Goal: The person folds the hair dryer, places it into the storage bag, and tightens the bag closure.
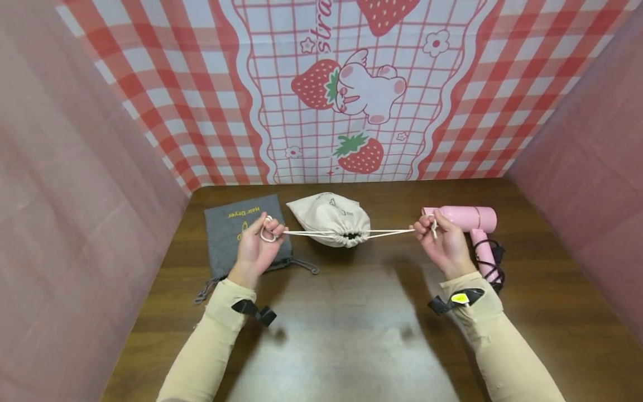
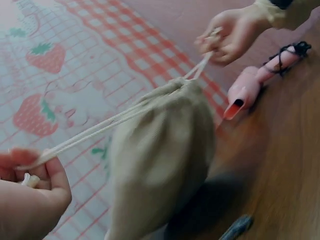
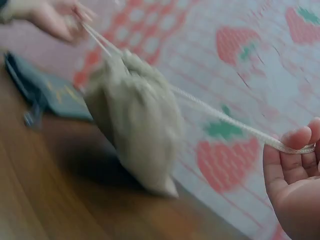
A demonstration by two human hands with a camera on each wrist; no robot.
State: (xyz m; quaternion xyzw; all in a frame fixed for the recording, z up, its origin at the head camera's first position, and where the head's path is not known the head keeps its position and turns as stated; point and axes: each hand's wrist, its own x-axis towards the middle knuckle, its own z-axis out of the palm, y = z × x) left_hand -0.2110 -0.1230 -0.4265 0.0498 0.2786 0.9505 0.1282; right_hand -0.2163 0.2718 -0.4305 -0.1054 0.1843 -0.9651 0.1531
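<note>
A cream drawstring bag is suspended between two white cords near the middle of the far edge of the table, its mouth gathered around a small dark gap; whether its bottom is touching the surface cannot be told. One cord end is gripped in the curled fingers of the left hand, the other in those of the right hand; both cords are drawn taut. Toward the far left corner a grey pouch is laid flat; toward the far right corner a pink hair dryer is seen, its handle wrapped in black cable.
</note>
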